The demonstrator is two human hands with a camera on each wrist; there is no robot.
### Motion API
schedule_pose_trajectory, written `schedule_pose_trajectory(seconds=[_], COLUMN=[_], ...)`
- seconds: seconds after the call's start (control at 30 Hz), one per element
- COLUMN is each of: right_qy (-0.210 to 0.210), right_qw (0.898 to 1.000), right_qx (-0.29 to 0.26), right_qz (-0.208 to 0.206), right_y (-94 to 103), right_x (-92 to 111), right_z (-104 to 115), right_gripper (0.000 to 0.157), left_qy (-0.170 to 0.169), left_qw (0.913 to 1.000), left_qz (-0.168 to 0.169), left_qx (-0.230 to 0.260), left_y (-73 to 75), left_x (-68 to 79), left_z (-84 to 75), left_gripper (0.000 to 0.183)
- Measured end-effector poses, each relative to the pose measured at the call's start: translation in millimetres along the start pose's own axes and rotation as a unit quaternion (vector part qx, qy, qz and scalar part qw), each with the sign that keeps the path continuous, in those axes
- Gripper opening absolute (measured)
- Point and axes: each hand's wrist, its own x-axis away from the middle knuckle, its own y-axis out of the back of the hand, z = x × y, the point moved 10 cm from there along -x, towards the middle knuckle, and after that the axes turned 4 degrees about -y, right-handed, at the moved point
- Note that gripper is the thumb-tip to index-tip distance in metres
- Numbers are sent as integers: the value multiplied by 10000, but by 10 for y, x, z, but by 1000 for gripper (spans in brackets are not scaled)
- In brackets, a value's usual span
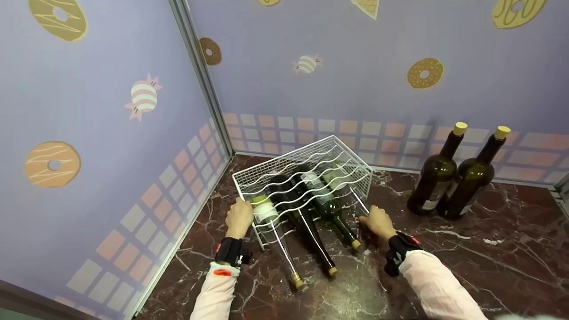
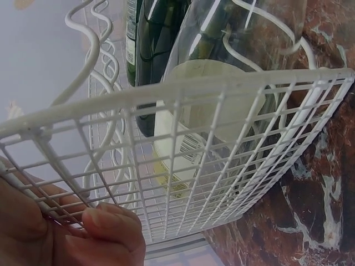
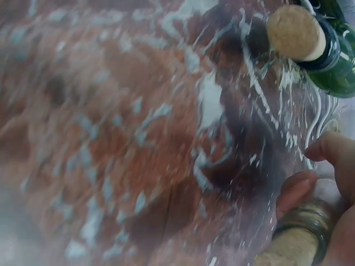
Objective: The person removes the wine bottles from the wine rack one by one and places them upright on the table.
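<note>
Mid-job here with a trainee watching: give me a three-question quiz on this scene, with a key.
1. Which hand grips the wire rack?
2. True or false: every bottle in the head view lies in the rack.
3. The right hand holds a clear bottle by its: A) base, B) neck, C) label.

Key:
1. The left hand.
2. False: two dark bottles stand upright outside it.
3. B.

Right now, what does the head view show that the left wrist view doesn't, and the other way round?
Only the head view shows the right grip and two standing corked bottles.
Only the left wrist view makes out a barcode on a label.
Both show the left grip on the white wire rack, lying bottles in it, and the marbled surface.
</note>
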Motion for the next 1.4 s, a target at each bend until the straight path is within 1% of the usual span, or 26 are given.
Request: schedule_pose_trajectory(seconds=[0.03, 0.1, 0.23, 0.3, 0.33, 0.37, 0.43, 0.47, 0.6, 0.67, 0.7, 0.77, 0.83, 0.87, 0.93, 0.97, 1.0, 1.03, 1.1, 1.17, 1.23, 1.27, 1.3, 1.33, 1.37, 1.4], right_qy=[43, 146, 203, 227, 248, 266, 274, 300, 415, 503, 539, 608, 681, 722, 796, 816, 859, 865, 940, 1022, 1094, 1137, 1176, 1210, 1241, 1281], right_qw=[10000, 9998, 9998, 9997, 9997, 9996, 9996, 9994, 9989, 9985, 9983, 9979, 9974, 9971, 9966, 9964, 9960, 9959, 9951, 9941, 9930, 9924, 9917, 9911, 9905, 9898], right_qx=[2, -9, -18, 2, 18, 46, 112, 155, 197, 207, 205, 214, 219, 221, 198, 203, 228, 256, 287, 358, 438, 469, 522, 551, 589, 617], right_qz=[-89, -146, -88, -32, -17, -16, -29, -50, -21, 7, 16, -28, -80, -95, -112, -116, -105, -91, -66, -36, -2, 0, 2, 24, 30, 72], right_y=[32, 70, 125, 151, 169, 192, 238, 263, 333, 361, 377, 418, 466, 489, 532, 554, 574, 594, 646, 700, 755, 784, 809, 831, 856, 879], right_x=[3, 10, 48, 79, 97, 116, 150, 164, 214, 234, 246, 267, 295, 309, 340, 355, 371, 384, 413, 437, 465, 480, 497, 515, 537, 560], right_z=[-6, -16, -78, -118, -136, -152, -185, -197, -228, -237, -242, -257, -267, -273, -287, -298, -305, -324, -347, -377, -410, -427, -446, -466, -485, -505], right_gripper=[34, 31, 29, 29, 28, 28, 26, 26, 26, 26, 26, 25, 24, 24, 24, 24, 25, 26, 26, 27, 27, 27, 26, 26, 26, 25], left_qy=[21, -4, -12, 44, 45, 9, -59, -135, -112, -79, 2, 44, -18, -78, -82, -111, -156, -104, -16, -22, 45, -32, 2, -81, -129, -95], left_qw=[10000, 9993, 9925, 9900, 9891, 9898, 9941, 9956, 9993, 9989, 9991, 9992, 9991, 9989, 9994, 9992, 9988, 9992, 9982, 9977, 9988, 9984, 9990, 9993, 9993, 9993], left_qz=[-49, -239, -938, -1145, -1210, -1175, -900, -801, -367, -461, -427, -405, -413, -449, -322, -372, -472, -385, -558, -624, -470, -548, -449, -356, -337, -340], left_qx=[-64, -301, -782, -827, -842, -810, -599, -467, -9, -28, -23, -3, 43, 65, 113, 77, -35, -33, -207, -253, -102, -104, -33, 71, 88, 100], left_y=[-18, -135, -425, -482, -472, -451, -322, -227, 280, 467, 523, 529, 411, 323, 157, 90, 37, 36, -15, 137, 265, 253, 330, 379, 326, 318], left_x=[-21, -132, -366, -408, -399, -383, -287, -218, 167, 305, 352, 366, 279, 213, 90, 35, -16, -15, -66, 53, 168, 165, 234, 279, 242, 242], left_z=[20, 119, 348, 398, 390, 370, 265, 190, -189, -315, -354, -364, -291, -237, -129, -79, -37, -38, 15, -99, -202, -200, -259, -299, -265, -255], left_gripper=[36, 36, 32, 30, 30, 30, 32, 33, 31, 27, 27, 26, 27, 29, 32, 33, 33, 34, 30, 27, 26, 26, 27, 30, 31, 31])
